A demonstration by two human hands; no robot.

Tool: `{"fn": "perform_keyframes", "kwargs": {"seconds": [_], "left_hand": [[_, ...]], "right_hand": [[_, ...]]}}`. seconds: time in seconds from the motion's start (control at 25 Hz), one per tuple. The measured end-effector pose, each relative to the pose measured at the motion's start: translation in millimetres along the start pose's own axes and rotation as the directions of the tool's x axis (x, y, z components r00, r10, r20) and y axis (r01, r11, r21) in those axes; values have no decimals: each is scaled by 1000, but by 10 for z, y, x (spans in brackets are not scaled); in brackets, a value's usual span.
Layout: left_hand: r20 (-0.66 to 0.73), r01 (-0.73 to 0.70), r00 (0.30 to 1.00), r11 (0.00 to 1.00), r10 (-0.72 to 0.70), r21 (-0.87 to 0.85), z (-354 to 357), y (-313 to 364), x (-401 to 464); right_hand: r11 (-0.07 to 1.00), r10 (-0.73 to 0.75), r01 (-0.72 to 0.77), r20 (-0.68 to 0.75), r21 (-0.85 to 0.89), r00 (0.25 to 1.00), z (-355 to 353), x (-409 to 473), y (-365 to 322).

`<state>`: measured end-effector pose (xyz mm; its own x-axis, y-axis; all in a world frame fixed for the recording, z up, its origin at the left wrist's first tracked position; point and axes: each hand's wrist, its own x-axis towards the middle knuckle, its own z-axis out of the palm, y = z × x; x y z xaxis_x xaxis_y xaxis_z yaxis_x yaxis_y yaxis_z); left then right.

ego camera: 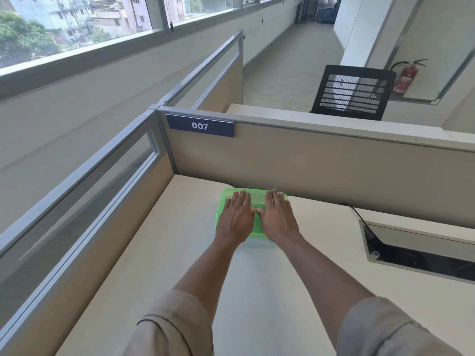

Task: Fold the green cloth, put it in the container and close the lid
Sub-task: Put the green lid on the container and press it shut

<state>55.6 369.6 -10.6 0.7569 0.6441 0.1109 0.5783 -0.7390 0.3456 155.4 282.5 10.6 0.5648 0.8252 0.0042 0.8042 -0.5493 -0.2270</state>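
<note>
An open-plan office with a long window wall on the left surrounds a cream desk (159, 253) enclosed by beige partitions (321, 163); the rear partition carries a plate (200, 125) marked "007". A cable tray (416, 250) is recessed in the desk at right, and a black mesh chair (353, 92) stands beyond the rear partition, with a red extinguisher (407, 77) near it.

Both forearms extend forward from rolled beige sleeves (174, 327) and converge toward the desk's far edge. The left hand (237, 217) and right hand (279, 217) lie palm-down, fingers straight and slightly spread, flat on the lid (258, 200) of the green container (221, 201). The thumbs nearly meet at the lid centre. Neither hand grips anything.

The container rests on the desk, its far edge close against the rear partition. Its long axis appears to run left to right, parallel to that partition. The lid sits on top. The cloth cannot be made out through the translucent plastic.
</note>
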Motion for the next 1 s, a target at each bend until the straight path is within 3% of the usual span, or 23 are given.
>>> {"fn": "perform_keyframes", "kwargs": {"seconds": [0.2,0.6,1.0], "left_hand": [[13,-23,1000,998,23,65,81,-46,-66],[-12,-10,1000,996,11,93,112,-34,-100],[-2,-3,1000,993,3,115,97,-5,-114]], "right_hand": [[1000,-5,5,60,11,998,161,-37,7],[997,-34,30,-60,-65,998,362,-89,62],[997,-16,11,-77,-74,997,367,-104,60]]}}
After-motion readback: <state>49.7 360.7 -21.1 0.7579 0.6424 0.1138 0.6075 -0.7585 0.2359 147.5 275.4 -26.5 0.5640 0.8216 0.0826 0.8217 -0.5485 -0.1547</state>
